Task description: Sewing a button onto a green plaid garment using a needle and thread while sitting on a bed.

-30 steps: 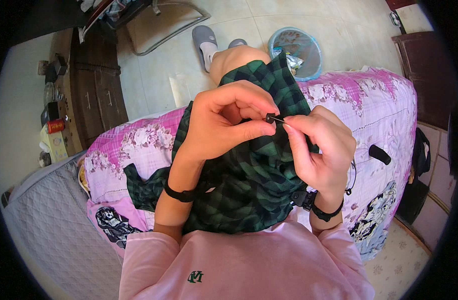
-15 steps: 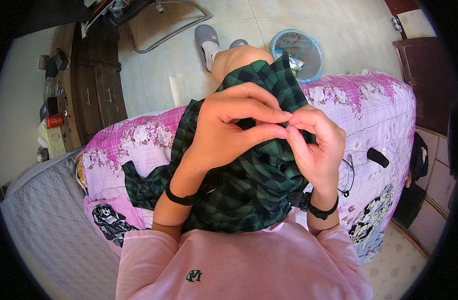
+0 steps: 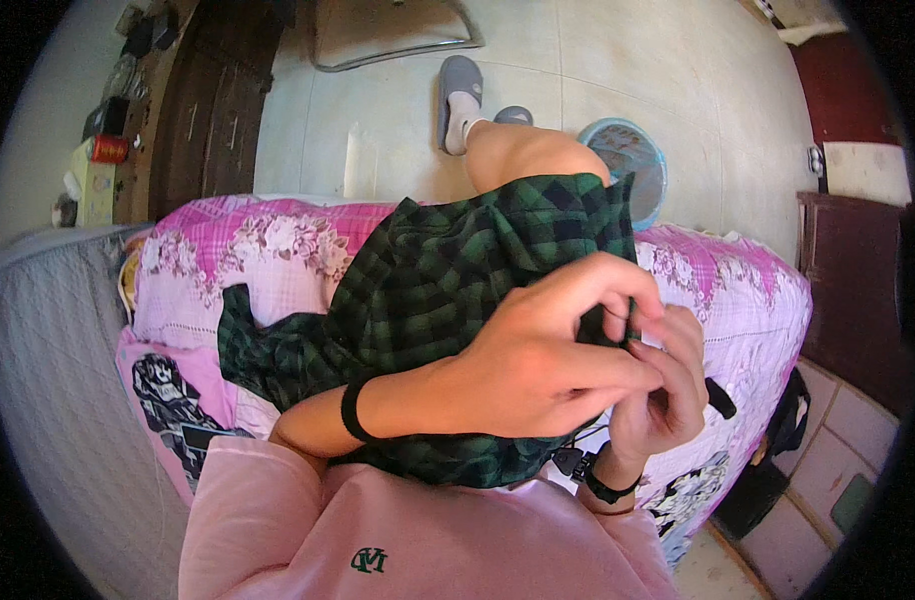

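A green-and-black plaid garment (image 3: 428,270) lies rumpled over my lap, with one sleeve-like end spread to the left. Above its right part, my hands meet. My left hand (image 3: 553,345) has its thumb and fingers curled around toward my right fingertips. My right hand (image 3: 668,385) is bent upward, fingers curled in and touching the left ones. Between the fingertips shows a small dark thing, too small and too covered to name. The left hand hides part of the right. A black band (image 3: 353,412) circles my left wrist, and a black watch (image 3: 608,485) my right.
I sit on a bed with a pink floral sheet (image 3: 248,235). Beyond its edge stands a blue-rimmed bin (image 3: 618,125), right of my grey slippers (image 3: 460,80). A black object (image 3: 720,398) lies on the sheet at right. A quilted grey mattress (image 3: 58,370) leans at left.
Both hands have shifted right in the picture and lower. The left hand now crosses over toward the right one, and their fingertip pinch has loosened into curled fingers. The view has turned slightly.
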Available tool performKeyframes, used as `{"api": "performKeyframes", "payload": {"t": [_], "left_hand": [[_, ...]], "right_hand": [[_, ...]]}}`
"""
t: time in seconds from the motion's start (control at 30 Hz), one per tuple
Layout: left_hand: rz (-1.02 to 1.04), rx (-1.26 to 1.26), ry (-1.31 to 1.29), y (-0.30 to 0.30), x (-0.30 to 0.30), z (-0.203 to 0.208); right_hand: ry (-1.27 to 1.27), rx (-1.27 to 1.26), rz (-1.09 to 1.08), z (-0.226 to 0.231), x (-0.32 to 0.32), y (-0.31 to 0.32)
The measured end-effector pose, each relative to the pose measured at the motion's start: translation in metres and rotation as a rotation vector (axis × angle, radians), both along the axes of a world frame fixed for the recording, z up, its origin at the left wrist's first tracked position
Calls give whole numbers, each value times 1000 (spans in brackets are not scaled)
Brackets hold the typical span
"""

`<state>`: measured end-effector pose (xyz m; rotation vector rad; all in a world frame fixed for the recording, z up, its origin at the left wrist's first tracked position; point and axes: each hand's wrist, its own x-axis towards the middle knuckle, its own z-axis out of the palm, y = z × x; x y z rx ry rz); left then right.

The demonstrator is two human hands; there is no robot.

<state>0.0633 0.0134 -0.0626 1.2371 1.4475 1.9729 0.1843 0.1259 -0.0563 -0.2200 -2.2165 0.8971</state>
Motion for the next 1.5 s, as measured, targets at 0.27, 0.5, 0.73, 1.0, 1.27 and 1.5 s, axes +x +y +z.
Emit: {"api": "performKeyframes", "payload": {"t": [0.27, 0.5, 0.73, 1.0, 1.27, 1.5], "left_hand": [[163, -81, 233, -11, -22, 5], [321, -418, 383, -17, -112, -78], [-169, -475, -216, -26, -115, -107], [-203, -425, -391, -49, -85, -37], [-89, -478, -306, -61, -71, -22], [-52, -441, -279, -60, -68, -27]], "right_hand": [[31, 2, -15, 1, 10, 19], [494, -577, -332, 29, 61, 101], [394, -451, -400, 53, 67, 144], [-132, -236, -234, 29, -17, 23], [-275, -492, 90, 2, -48, -28], [-307, -474, 58, -11, -50, -29]]}}
